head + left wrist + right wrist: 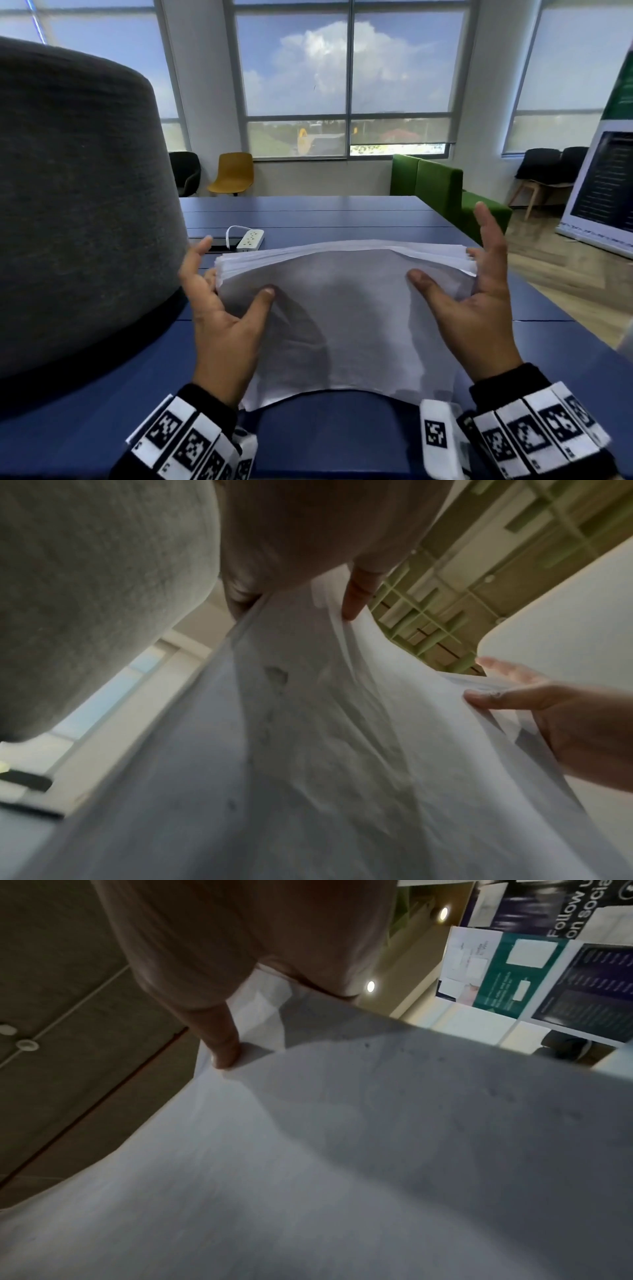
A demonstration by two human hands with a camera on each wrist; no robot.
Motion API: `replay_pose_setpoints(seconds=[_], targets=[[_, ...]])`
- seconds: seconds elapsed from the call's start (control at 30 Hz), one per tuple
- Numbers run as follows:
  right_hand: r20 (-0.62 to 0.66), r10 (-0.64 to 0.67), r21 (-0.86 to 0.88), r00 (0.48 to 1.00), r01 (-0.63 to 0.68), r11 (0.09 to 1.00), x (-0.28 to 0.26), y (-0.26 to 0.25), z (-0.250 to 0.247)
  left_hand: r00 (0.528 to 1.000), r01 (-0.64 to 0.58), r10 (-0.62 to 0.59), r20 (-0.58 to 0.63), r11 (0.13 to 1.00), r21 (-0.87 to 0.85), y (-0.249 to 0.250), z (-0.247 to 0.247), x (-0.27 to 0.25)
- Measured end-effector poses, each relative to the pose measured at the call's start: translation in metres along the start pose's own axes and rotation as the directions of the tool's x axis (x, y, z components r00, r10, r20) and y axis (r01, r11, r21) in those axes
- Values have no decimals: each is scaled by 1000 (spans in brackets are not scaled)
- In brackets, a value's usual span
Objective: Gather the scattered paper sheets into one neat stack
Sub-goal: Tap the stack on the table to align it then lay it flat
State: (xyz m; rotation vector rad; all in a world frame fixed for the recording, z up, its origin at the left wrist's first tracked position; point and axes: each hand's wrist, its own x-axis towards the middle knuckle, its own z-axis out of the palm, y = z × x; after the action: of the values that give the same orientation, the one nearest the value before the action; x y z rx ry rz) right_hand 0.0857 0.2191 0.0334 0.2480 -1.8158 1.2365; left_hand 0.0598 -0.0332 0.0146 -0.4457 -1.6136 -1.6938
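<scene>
A stack of white paper sheets (342,308) is held up, tilted, over the blue table (325,442), its bottom edge near the table's front. My left hand (236,270) grips the stack's left edge, thumb on the front face, fingers behind, index finger raised. My right hand (445,260) grips the right edge the same way. The sheets' top edges fan slightly. In the left wrist view the paper (342,750) bows under my left thumb (356,599), with the right hand (548,710) opposite. In the right wrist view my right thumb (222,1047) presses the paper (377,1150).
A big grey felt-covered rounded object (68,205) stands on the table close to my left hand. A white power strip (251,238) lies behind the stack. Green sofas (438,185) and a banner stand (603,185) are off the table's right side.
</scene>
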Motion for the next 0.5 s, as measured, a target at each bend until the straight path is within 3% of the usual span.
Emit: replay_pose_setpoints(seconds=[0.07, 0.13, 0.27, 0.5], targets=[[41, -83, -91, 996, 87, 992, 2, 1, -2, 990, -133, 123, 72, 981, 142, 4, -3, 3], [66, -139, -217, 988, 150, 965, 3, 2, -4, 979, -193, 163, 120, 935, 299, 5, -7, 5], [71, -135, -252, 988, 149, 956, 2, 0, -12, 978, -199, 161, 136, 916, 348, 10, -11, 5], [210, -104, -370, 972, 177, 912, 4, 5, -16, 968, -212, 134, 213, 890, 405, 11, -16, 9]])
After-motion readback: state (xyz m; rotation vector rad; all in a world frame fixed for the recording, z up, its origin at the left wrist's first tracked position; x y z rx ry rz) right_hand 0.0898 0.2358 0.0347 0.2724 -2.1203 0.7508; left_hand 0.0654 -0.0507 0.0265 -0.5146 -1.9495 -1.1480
